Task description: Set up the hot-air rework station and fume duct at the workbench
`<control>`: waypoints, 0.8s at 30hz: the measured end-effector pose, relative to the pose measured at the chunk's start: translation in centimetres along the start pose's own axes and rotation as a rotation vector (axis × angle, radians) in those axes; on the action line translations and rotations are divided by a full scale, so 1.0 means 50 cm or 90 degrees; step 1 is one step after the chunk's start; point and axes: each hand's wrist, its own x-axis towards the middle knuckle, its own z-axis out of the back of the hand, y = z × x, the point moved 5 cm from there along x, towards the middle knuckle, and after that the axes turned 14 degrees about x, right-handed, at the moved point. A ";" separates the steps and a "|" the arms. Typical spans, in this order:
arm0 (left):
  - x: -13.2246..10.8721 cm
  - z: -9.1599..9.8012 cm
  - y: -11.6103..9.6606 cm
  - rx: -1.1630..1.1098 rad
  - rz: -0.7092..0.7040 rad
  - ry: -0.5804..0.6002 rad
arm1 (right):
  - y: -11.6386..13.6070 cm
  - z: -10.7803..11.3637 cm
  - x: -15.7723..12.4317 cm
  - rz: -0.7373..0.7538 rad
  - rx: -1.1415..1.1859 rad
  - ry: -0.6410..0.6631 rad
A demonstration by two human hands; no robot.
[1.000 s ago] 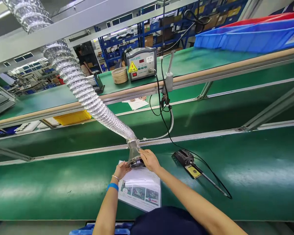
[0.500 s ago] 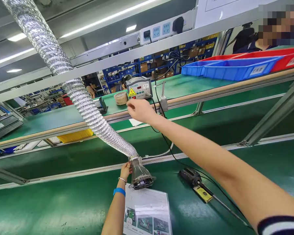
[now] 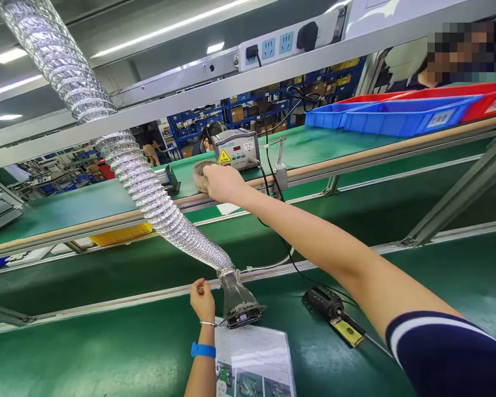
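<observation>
Silvery ribbed exhaust hose (image 3: 149,193) runs from upper left of the frame down to centre, ending in a clear funnel hood (image 3: 238,303) over the green bench surface (image 3: 107,353). Left hand (image 3: 202,300), lower centre: fingers loosely curled, just beside the hood's neck; cannot tell whether it touches, grips nothing visible. Blue wristband on that arm. Right hand (image 3: 221,183), centre of frame, arm stretched out to the upper shelf: fingers closed over a round tan spool (image 3: 198,173), which sits on the shelf just left of the grey soldering station (image 3: 236,149). Laminated instruction sheet (image 3: 254,358) lies at bottom centre under the hood. Soldering iron stand (image 3: 328,306) sits right of the hood.
</observation>
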 end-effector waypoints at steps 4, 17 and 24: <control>-0.052 0.091 -0.309 -0.141 -0.453 -0.154 | 0.001 0.055 -0.259 0.131 0.075 -0.114; 0.159 -0.186 -0.869 0.521 -0.462 0.041 | -0.294 -0.556 -0.814 -0.374 0.218 0.285; 0.177 -0.192 -0.871 0.444 -0.460 -0.060 | -0.351 -0.578 -0.817 -0.366 0.215 0.179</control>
